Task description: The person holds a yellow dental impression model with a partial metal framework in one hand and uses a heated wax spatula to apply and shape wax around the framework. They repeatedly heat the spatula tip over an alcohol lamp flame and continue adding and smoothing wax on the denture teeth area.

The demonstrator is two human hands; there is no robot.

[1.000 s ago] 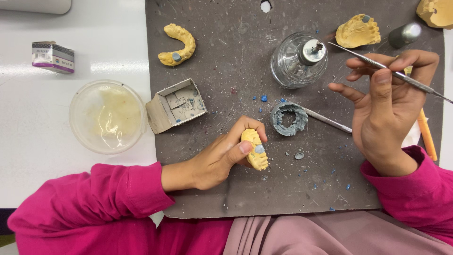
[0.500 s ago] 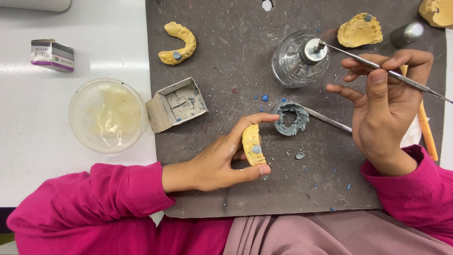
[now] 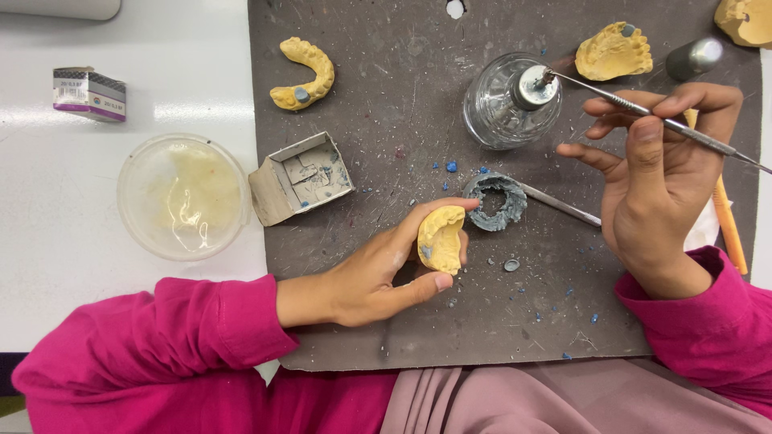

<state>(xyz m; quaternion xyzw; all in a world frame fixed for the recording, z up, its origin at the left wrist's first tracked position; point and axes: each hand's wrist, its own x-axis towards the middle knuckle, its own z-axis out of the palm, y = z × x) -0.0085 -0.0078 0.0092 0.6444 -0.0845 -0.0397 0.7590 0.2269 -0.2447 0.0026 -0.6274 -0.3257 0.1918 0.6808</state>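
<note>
- Yellow dental cast (image 3: pixel 441 239): arch-shaped plaster model w/ a small grey-blue spot on its left side, held just above the dark grey work mat (image 3: pixel 386 104), near-centre of scene.
- Left hand (image 3: pixel 371 277): pinching the cast btwn thumb (near side) & fingers (far side); pink sleeve (image 3: pixel 153 337) runs off to the near left.
- Right hand (image 3: pixel 659 189): at right, fingers pressed together on a thin metal instrument (image 3: pixel 643 108), held pen-style; rear end of the shaft runs off to the right.
- Instrument tip sits at the metal cap of a clear glass burner (image 3: pixel 503 100), far-centre on mat; touching or just over it, can't tell.
- Grey wax ring (image 3: pixel 494 201) on mat just right of the cast, apart from it; a second metal tool (image 3: pixel 559 203) lies from the ring toward the right hand.
- Small grey blob (image 3: pixel 511 264) + blue crumbs (image 3: pixel 451 166) scattered on mat around the ring.
- Open grey cardboard box (image 3: pixel 301 177) at mat's left edge, left of the cast, tilted.
- Clear round plastic dish (image 3: pixel 182 197) w/ yellowish residue on white table (image 3: pixel 121 48), left of the box.
- Small printed packet (image 3: pixel 89 93) far left on table.
- 2nd yellow arch cast (image 3: pixel 303 74) w/ grey spot, far on mat above the box.
- 3rd cast (image 3: pixel 613 51) far right, past the burner; another yellow piece (image 3: pixel 744 20) in far-right corner, cut off by frame.
- Orange pen-like tool (image 3: pixel 729 225) at right edge, partly behind the right hand.
</note>
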